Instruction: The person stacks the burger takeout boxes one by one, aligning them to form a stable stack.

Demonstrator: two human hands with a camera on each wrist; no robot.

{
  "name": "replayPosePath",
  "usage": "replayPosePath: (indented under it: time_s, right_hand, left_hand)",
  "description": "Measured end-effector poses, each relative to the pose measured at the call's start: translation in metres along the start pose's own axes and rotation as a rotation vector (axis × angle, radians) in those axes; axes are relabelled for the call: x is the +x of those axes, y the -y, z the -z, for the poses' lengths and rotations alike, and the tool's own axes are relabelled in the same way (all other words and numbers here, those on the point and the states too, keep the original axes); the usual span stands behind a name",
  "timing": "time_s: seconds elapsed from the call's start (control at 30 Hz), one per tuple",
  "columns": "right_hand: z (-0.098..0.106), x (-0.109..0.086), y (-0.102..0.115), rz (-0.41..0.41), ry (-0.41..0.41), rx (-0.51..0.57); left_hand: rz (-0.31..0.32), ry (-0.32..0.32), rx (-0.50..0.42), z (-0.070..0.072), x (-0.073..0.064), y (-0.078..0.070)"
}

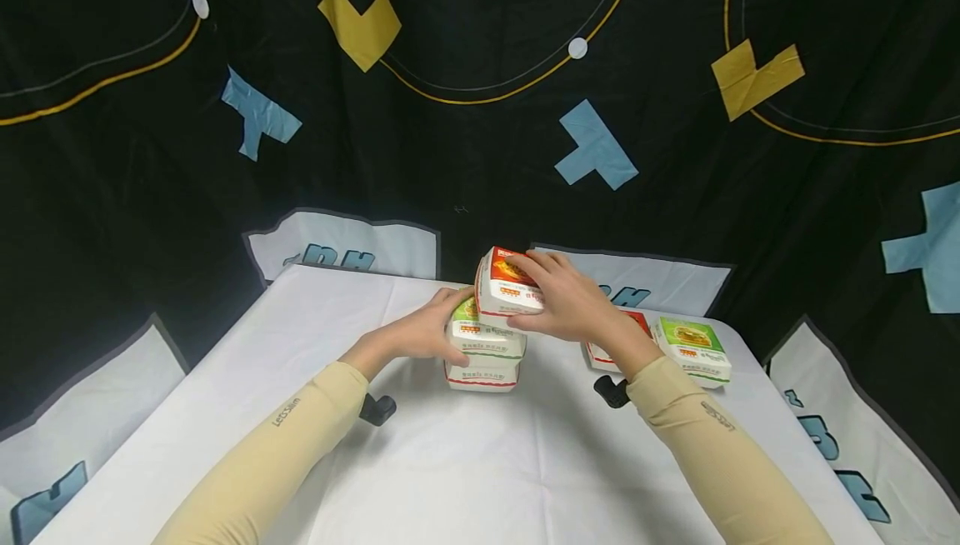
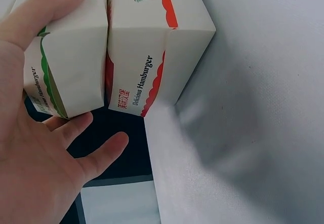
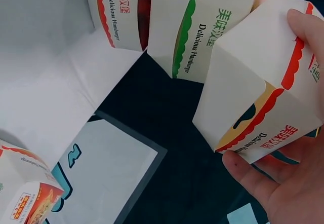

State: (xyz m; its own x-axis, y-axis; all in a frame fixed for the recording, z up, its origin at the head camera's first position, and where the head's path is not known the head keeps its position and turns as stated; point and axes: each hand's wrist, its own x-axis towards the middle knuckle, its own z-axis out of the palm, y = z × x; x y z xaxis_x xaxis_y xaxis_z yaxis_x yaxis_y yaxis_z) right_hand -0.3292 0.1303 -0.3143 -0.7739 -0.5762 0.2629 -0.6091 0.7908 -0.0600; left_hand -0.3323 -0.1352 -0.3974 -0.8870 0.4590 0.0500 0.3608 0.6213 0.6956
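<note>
My right hand (image 1: 567, 299) grips a red-topped hamburger box (image 1: 504, 299), thumb on its front and fingers over the top and far side. That box sits tilted at the top of a stack; whether it touches the box below I cannot tell. Under it is a green-trimmed hamburger box (image 1: 487, 347), which my left hand (image 1: 420, 332) holds by its left side, thumb across the front. In the left wrist view, a red-trimmed hamburger box (image 2: 152, 57) forms the bottom of the stack, on the white table. The right wrist view shows the held red box (image 3: 243, 67) tilted beside the green one (image 3: 202, 36).
Right of the stack stand another red-topped box (image 1: 603, 357), partly behind my right forearm, and a green-topped box (image 1: 692, 349). A white cloth covers the table (image 1: 450, 470). Behind its far edge hangs a black curtain (image 1: 465, 162).
</note>
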Motion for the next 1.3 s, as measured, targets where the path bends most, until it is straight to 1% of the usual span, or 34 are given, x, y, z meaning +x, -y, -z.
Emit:
replayPosePath:
  time_s: [0.3,0.4,0.47,0.7,0.8,1.0,1.07,1.3]
  right_hand:
    - [0.000,0.006,0.006,0.007,0.010,-0.023]
    - [0.000,0.009,0.009,0.013,0.014,-0.035]
    - [0.000,0.010,0.011,0.017,0.019,-0.039]
    - [-0.001,0.014,0.015,0.026,0.018,-0.060]
    - [-0.002,0.015,0.016,0.029,0.016,-0.060]
    - [-0.004,0.019,0.020,0.031,0.006,-0.078]
    - [-0.005,0.021,0.022,0.033,0.010,-0.077]
    - [-0.005,0.024,0.026,0.031,0.024,-0.070]
  left_hand:
    - [-0.018,-0.018,-0.033,-0.001,0.002,0.002]
    - [-0.033,-0.016,-0.045,-0.001,0.002,0.002]
    - [-0.049,-0.018,-0.061,-0.002,0.002,0.003]
    - [-0.058,-0.026,-0.112,-0.001,0.002,0.005]
    - [-0.090,-0.020,-0.127,-0.002,0.003,0.006]
    - [-0.192,-0.013,-0.179,-0.001,0.006,0.007]
    - [-0.204,-0.012,-0.183,-0.002,0.006,0.007]
    - [-0.209,-0.009,-0.176,-0.001,0.006,0.008]
